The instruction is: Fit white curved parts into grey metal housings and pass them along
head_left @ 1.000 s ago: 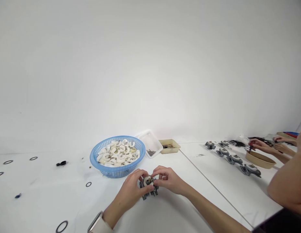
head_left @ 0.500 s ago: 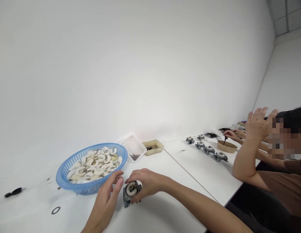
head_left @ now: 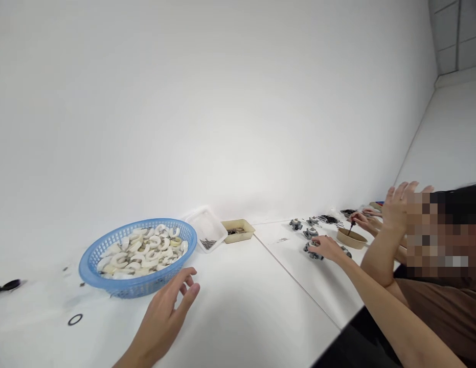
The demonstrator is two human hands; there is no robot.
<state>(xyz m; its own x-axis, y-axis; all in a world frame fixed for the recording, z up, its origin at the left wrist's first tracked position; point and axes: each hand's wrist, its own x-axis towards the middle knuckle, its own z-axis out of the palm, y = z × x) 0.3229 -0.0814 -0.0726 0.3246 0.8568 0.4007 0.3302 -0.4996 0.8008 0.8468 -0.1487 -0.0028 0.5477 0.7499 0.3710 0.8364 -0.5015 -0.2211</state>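
Observation:
My right hand (head_left: 329,248) reaches far over the table to the right, its fingers closed around a grey metal housing (head_left: 313,251). Other grey housings (head_left: 310,233) like it stand close by, and one (head_left: 345,251) shows partly behind my hand. My left hand (head_left: 168,309) is held above the white table with its fingers apart and nothing in it. Just beyond its fingertips is a blue plastic basket (head_left: 84,268) full of white C-shaped pieces (head_left: 145,253).
Behind the basket are a white tray (head_left: 207,223) with small metal pins and a tan tray (head_left: 240,236). A black ring (head_left: 75,319) lies at the left. Co-workers sit at the right; one hand (head_left: 361,221) holds a dark tool over a tan bowl (head_left: 350,240).
My right hand has carried the housing from beside my left hand to the group of housings on the right. My left hand stays open near the basket. The view has shifted slightly.

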